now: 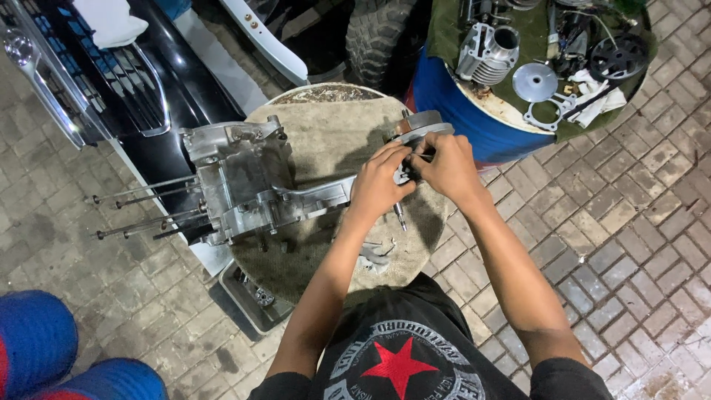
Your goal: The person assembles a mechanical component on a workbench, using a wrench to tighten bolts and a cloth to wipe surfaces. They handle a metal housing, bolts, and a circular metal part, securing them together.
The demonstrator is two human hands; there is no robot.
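Both hands meet over the engine casing (pixel 252 185): my left hand (pixel 379 184) and right hand (pixel 444 167) curl closed around its round end by a grey disc (pixel 422 124), wrists bent inward. The casing lies on a cloth-covered drum (pixel 318 141); I can't tell which small part they pinch.

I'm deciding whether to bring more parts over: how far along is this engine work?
Done: the engine case lies stripped on a cloth-covered drum, its long studs bare. In hand: the left hand and right hand work at its round rear end. Left: the cylinder and discs wait on the blue drum.
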